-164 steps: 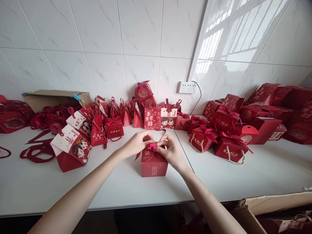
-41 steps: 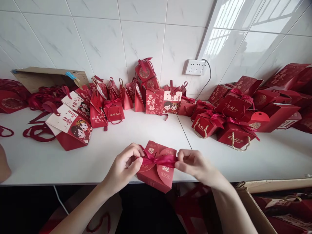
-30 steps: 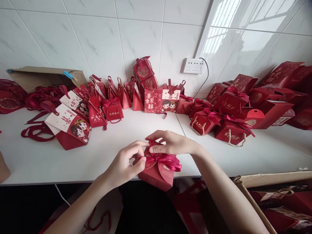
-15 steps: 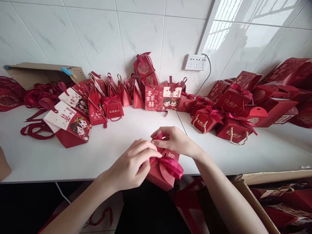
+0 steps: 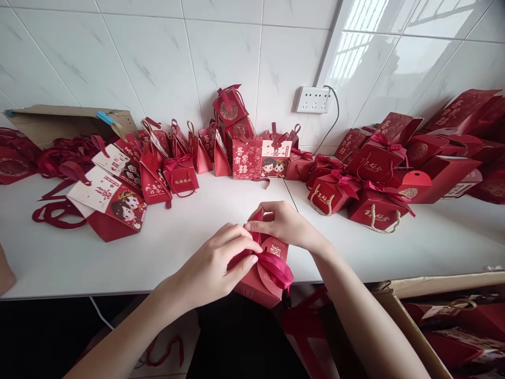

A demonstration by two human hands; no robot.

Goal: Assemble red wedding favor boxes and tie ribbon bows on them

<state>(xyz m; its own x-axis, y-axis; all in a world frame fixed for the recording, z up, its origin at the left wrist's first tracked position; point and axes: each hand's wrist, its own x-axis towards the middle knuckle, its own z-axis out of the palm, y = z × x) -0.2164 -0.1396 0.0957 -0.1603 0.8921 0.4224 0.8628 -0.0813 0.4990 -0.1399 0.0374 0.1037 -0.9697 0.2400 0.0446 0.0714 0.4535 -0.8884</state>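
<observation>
A red gift box (image 5: pixel 260 287) with petal-shaped top flaps sits at the table's front edge, partly hidden by my hands. A dark pink satin ribbon (image 5: pixel 276 269) lies across its top, with a loop hanging to the right. My left hand (image 5: pixel 226 258) pinches the ribbon over the middle of the box, thumb and forefinger together. Just beyond it, my right hand (image 5: pixel 276 223) has its fingers closed on another part of the same ribbon, which stands up between thumb and fingers. The crossing of the ribbon under my fingertips is mostly hidden.
Several finished red boxes (image 5: pixel 183 179) line the wall, with white-topped printed boxes (image 5: pixel 106 202) at the left. More bow-tied boxes (image 5: pixel 373 208) are heaped at the right. A cardboard carton (image 5: pixel 410 326) of boxes stands at lower right. Part of another person's arm (image 5: pixel 6 273) shows at far left.
My left thumb and forefinger have come closer together on the ribbon. My right hand has shifted only slightly, still holding the ribbon. The camera view has moved a little.
</observation>
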